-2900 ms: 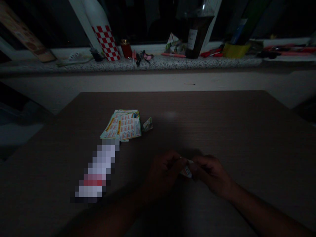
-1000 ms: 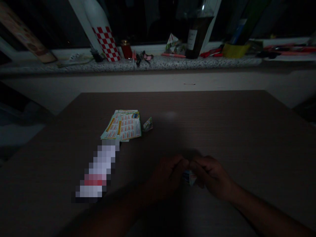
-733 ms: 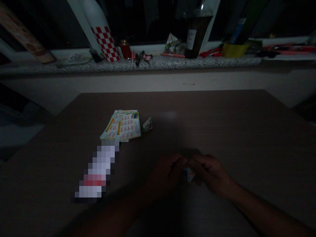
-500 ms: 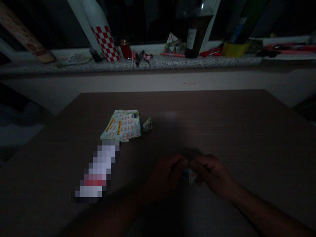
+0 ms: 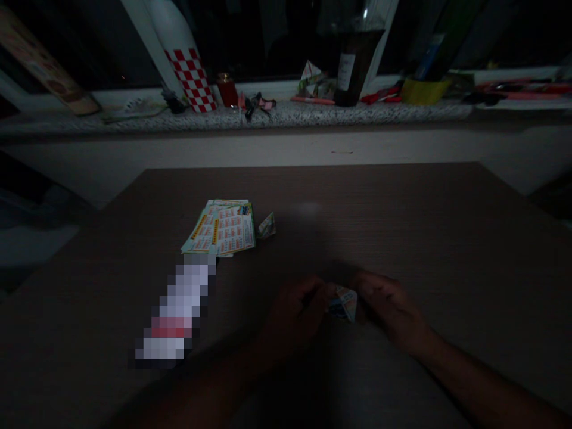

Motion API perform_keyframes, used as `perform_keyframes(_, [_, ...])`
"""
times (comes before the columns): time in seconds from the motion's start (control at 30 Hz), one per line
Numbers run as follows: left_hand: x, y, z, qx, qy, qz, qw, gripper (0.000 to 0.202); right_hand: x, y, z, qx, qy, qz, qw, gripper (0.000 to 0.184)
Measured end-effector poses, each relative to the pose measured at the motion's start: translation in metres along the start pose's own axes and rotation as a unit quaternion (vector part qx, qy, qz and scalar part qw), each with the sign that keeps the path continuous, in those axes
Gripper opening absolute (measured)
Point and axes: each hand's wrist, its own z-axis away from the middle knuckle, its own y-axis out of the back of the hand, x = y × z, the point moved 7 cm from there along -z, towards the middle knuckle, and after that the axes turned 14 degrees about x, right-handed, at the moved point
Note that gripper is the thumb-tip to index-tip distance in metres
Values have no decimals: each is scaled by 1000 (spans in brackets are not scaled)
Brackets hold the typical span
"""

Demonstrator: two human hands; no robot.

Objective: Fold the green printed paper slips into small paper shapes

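Observation:
My left hand (image 5: 304, 307) is closed, pinching a small folded paper piece (image 5: 344, 302) between thumb and fingers. The paper is printed in colour, and one side shows a dark blue patch and crossing creases. Just to its right is my right hand (image 5: 388, 304), fingers loosely stretched and slightly bent, with nothing seen in them; in the dim light I cannot tell whether a fingertip touches the paper. Farther off lies a small folded paper shape (image 5: 267, 226) beside a stack of printed tickets (image 5: 232, 229).
A blurred-out flat object (image 5: 179, 310) lies left of my forearm on the brown table (image 5: 402, 208). Behind it, a granite windowsill (image 5: 277, 116) carries a red-and-white checkered bottle (image 5: 192, 77), a dark bottle (image 5: 353, 71), a yellow container (image 5: 424, 90) and another folded paper shape (image 5: 310, 77).
My right hand has let go of the folded paper and moved slightly right. My left hand still grips it, and more of its printed face shows.

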Motion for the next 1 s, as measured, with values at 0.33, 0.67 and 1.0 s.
perform_keyframes(0.33, [1,-3,-1,-45,1,52,998,34,6,-10,7,-97,-6,68,993,39])
perform_keyframes(0.67, [3,0,-1,-16,-11,18,1000,34,-4,-2,1,-15,56,109,992,37])
perform_keyframes(1.0, [1,-3,0,-40,-20,-7,999,37,-3,1,-1,30,30,111,993,34])
